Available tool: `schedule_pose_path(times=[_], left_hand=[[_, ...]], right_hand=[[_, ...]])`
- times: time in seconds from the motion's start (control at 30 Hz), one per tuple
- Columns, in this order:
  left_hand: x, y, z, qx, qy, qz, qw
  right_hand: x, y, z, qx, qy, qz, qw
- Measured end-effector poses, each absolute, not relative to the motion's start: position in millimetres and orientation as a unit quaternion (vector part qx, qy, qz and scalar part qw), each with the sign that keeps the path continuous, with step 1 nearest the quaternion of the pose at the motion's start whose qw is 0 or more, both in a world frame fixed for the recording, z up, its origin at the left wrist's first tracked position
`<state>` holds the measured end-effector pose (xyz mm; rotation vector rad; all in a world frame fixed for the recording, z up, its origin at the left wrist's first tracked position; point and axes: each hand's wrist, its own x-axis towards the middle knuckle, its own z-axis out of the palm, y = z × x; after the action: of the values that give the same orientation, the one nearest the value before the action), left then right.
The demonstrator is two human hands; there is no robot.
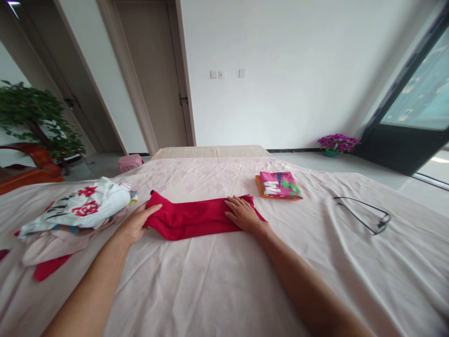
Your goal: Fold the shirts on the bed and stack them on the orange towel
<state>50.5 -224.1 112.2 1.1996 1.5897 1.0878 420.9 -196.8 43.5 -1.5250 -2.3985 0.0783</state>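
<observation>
Two contacts on the folded red fabric garment (191, 218): left hand (135, 225) half-closed on its left end, right hand (243, 214) open, pressing flat. I recommend smoothing outward evenly.

No lettering anywhere is clear enough to read.

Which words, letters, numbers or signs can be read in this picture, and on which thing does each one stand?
No text reads clearly.
folded pink printed cloth: a large white shape, perhaps "W" or "M", too unclear to read with certainty.
white garment with red and black print: blurred marks, unreadable.
red folded cloth: plain, no text.
white wall switches: too small to show any label.
</observation>
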Motion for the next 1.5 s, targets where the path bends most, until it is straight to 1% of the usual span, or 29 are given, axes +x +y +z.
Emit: schedule_pose_path(times=[0.1,0.23,0.43,0.63,0.8,0.97,1.03,1.1,1.17,1.23,1.37,1.5], left_hand=[[81,-218,123,0.497,0.590,0.427,0.472],[126,-212,119,0.538,0.577,0.378,0.485],[182,-206,100,0.610,0.608,0.325,0.391],[207,-203,81,0.642,0.657,0.265,0.293],[217,-207,76,0.672,0.645,0.242,0.273],[205,-214,83,0.698,0.600,0.262,0.289],[194,-215,85,0.712,0.590,0.302,0.233],[181,-213,83,0.734,0.582,0.328,0.123],[170,-207,74,0.760,0.572,0.308,0.022],[163,-200,58,0.784,0.565,0.254,-0.035],[158,-193,31,0.798,0.579,0.151,-0.073],[154,-198,27,0.806,0.576,0.111,-0.080]], right_hand=[[422,-198,44,-0.529,-0.833,0.031,0.156],[422,-200,45,-0.529,-0.832,0.034,0.164],[423,-199,42,-0.530,-0.831,0.034,0.166],[424,-200,43,-0.525,-0.832,0.031,0.177],[424,-200,43,-0.527,-0.830,0.031,0.179],[424,-200,41,-0.528,-0.829,0.026,0.180],[424,-200,40,-0.525,-0.831,0.022,0.182],[423,-199,39,-0.524,-0.832,0.020,0.182],[423,-199,39,-0.525,-0.831,0.021,0.179],[422,-198,39,-0.528,-0.830,0.025,0.176],[422,-199,41,-0.530,-0.829,0.032,0.174],[422,-200,42,-0.529,-0.829,0.033,0.180]])
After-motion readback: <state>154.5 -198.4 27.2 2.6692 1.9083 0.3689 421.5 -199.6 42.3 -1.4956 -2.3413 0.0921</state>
